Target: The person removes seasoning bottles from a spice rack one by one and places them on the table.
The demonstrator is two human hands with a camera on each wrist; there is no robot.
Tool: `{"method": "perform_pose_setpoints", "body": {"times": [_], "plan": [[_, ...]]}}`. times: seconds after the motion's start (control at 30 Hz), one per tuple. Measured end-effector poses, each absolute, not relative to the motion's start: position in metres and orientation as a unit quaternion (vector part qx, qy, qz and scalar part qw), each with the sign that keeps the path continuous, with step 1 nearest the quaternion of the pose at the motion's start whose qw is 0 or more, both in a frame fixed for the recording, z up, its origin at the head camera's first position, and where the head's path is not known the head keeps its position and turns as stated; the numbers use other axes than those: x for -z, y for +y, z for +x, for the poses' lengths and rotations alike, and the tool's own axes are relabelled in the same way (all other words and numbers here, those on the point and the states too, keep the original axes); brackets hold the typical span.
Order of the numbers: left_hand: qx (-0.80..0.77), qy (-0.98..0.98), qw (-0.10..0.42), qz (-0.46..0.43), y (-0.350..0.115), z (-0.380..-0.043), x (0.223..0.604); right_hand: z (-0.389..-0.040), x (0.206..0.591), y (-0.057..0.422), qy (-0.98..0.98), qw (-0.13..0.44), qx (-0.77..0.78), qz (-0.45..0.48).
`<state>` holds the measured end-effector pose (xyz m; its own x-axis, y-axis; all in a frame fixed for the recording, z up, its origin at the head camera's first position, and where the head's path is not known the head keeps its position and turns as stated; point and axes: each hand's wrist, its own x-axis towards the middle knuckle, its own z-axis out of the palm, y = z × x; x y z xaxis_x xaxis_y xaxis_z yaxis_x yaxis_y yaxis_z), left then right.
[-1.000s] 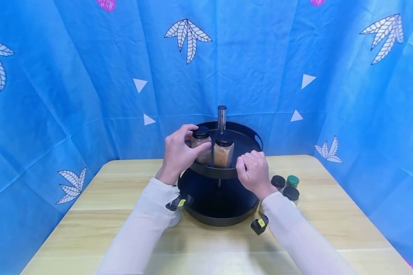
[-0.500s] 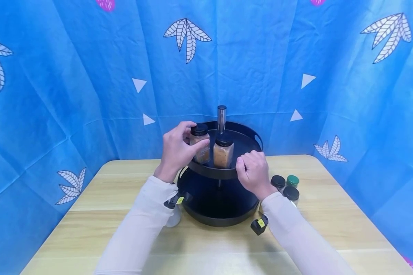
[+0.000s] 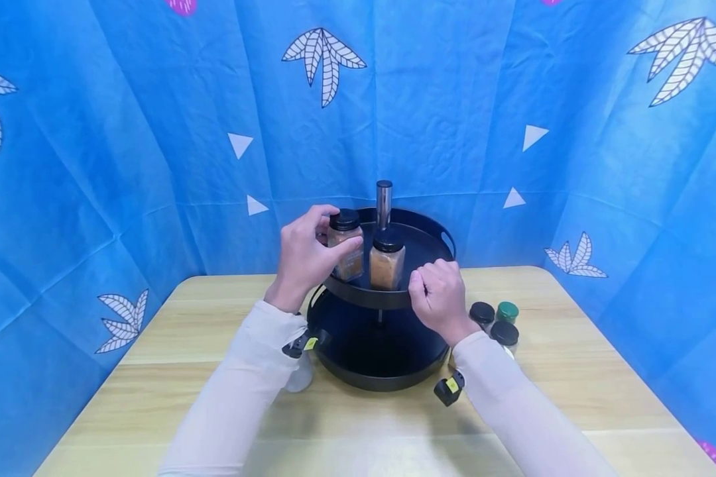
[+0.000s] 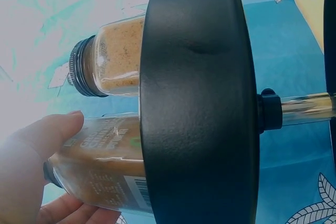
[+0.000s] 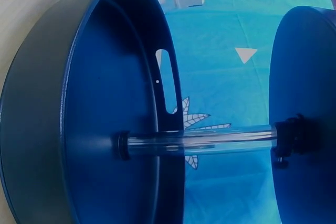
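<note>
My left hand [image 3: 308, 255] holds a glass spice jar [image 3: 350, 265] of brown powder between thumb and fingers, at the left side of the upper tray [image 3: 417, 265]. White print and a barcode show on this jar [image 4: 100, 163] in the left wrist view; its base is hidden behind the tray's rim. Just right of it stands a second black-capped spice jar [image 3: 386, 265] with lighter brown contents. Curled at the front right rim of the black two-tier tray, my right hand [image 3: 441, 298] grips the edge; its fingertips are hidden.
The lower tray [image 3: 382, 383] and the metal post [image 3: 384, 205] form the stand. Several jars, one with a green lid [image 3: 507, 311], stand right of it, partly behind my right forearm. A whitish container [image 3: 299, 377] sits under my left wrist. Blue curtains surround the table [image 3: 358, 437].
My left hand has shifted slightly left and up with the spice jar, widening the gap to the second jar. The right hand has stayed at the rim.
</note>
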<state>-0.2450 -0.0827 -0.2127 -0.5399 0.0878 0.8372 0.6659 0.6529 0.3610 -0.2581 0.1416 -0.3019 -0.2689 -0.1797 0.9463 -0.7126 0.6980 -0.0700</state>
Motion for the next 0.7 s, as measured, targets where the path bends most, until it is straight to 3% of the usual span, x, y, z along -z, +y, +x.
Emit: {"method": "perform_pose_setpoints", "body": {"times": [0.7], "plan": [[0.338,-0.801,0.428,-0.245,-0.0806,-0.2481,0.2065,-0.2584,0.3017,0.1407,-0.745,0.539,-0.257,0.299]]}}
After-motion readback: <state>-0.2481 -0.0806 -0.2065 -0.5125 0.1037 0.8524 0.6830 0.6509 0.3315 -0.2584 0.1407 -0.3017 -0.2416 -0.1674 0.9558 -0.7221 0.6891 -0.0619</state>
